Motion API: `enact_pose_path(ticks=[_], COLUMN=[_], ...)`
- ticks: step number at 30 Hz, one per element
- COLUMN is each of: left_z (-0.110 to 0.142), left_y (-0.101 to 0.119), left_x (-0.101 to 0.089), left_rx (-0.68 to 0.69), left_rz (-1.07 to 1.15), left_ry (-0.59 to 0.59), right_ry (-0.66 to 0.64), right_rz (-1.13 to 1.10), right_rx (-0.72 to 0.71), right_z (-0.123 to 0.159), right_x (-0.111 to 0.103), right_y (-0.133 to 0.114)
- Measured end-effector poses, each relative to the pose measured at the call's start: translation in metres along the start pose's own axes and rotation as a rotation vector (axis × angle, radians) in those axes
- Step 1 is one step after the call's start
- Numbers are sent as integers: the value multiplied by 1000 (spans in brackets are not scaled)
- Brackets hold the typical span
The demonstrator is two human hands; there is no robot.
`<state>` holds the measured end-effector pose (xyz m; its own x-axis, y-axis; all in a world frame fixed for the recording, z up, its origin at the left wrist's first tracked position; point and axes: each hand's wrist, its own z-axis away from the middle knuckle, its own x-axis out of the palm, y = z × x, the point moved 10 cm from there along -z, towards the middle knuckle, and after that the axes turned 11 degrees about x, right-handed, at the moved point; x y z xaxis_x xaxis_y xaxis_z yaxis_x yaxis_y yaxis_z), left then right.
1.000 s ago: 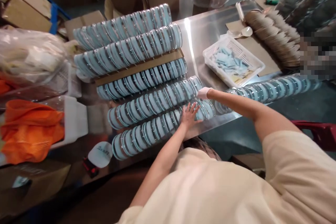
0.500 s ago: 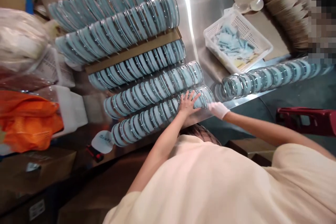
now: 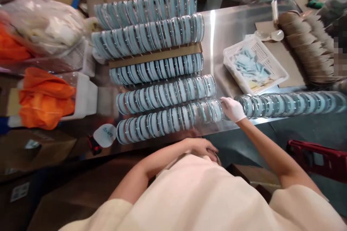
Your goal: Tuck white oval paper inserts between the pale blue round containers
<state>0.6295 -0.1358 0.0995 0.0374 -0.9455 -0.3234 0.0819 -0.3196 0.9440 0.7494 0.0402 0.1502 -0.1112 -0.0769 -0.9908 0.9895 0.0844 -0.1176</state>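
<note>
Round clear discs with shiny rims, which look like glass lids, stand on edge in long rows, pale blue bands showing between them. The nearest row (image 3: 157,124) ends beside my right hand (image 3: 233,109), which wears a white glove. Its fingers are bent together at that row's right end, close to the last disc; whether anything is between them is hidden. Just behind the gloved hand, another row of discs (image 3: 292,104) runs off to the right. My left hand (image 3: 203,147) is bare and low by my shirt, below the table edge, fingers curled in; what they hold, if anything, is hidden.
A white basket (image 3: 282,75) of pale blue packets sits beyond my right hand. Stacked brown cardboard pieces (image 3: 300,43) are at the far right. To the left are a white bin (image 3: 86,95) with orange cloth (image 3: 46,97), and a white round tag (image 3: 105,135). A red stool (image 3: 317,158) stands right.
My left hand has left the top of the nearest row and come down toward my body, its spread fingers now curled. The gloved right hand stays at the row's end. The view has shifted.
</note>
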Motion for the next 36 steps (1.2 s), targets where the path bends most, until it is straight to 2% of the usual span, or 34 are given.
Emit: enact_pose_path(ticks=[1,2,3,4,6,9,10,12,14,15,16,17,18,20,22,24,26,28,30,33,36], left_z=[-1,-3,-7,-14,-29,-56,-64,-74,-59,-42,-21,1,23,61,85,93,96,99,101,102,104], left_y=[11,18,20,16,5,3,6,7,-8,-20,-31,-41,-46,-44,-38,-44,-64,-85,-95,-95,-91], left_x=[24,38,43,40,24,2,1,10,26,32,30,20,3,-41,-79,-101,-111,-113,-112,-109,-107], left_rx=[58,82,74,23,-143,-308,-297,-244,-271,-315,-370,-415,-439,-433,-402,-415,-496,-576,-595,-566,-568], left_rz=[143,239,277,256,120,-57,-73,-96,-111,-110,-105,-114,-152,-308,-500,-622,-643,-611,-590,-594,-604], left_ry=[-105,-146,-120,-43,160,389,420,342,160,82,56,105,204,443,596,591,535,508,526,550,552], right_ry=[-32,-85,-144,-194,-252,-265,-263,-264,-280,-296,-318,-346,-378,-469,-573,-639,-657,-673,-715,-762,-761], right_rz=[19,53,91,125,167,183,183,181,176,175,177,187,209,307,446,540,551,507,455,443,473], right_rx=[-40,-83,-120,-147,-165,-114,-96,-88,-150,-203,-269,-339,-403,-484,-508,-522,-549,-532,-441,-331,-320], right_z=[-7,-10,-11,-8,-2,2,0,-7,-19,-26,-34,-42,-50,-66,-79,-87,-90,-91,-93,-96,-96], right_x=[-4,-3,1,5,13,23,26,34,43,49,55,61,68,84,100,110,114,116,118,119,115], right_y=[-8,-16,-23,-28,-33,-26,-23,-23,-36,-47,-60,-75,-89,-111,-122,-129,-135,-137,-131,-125,-123])
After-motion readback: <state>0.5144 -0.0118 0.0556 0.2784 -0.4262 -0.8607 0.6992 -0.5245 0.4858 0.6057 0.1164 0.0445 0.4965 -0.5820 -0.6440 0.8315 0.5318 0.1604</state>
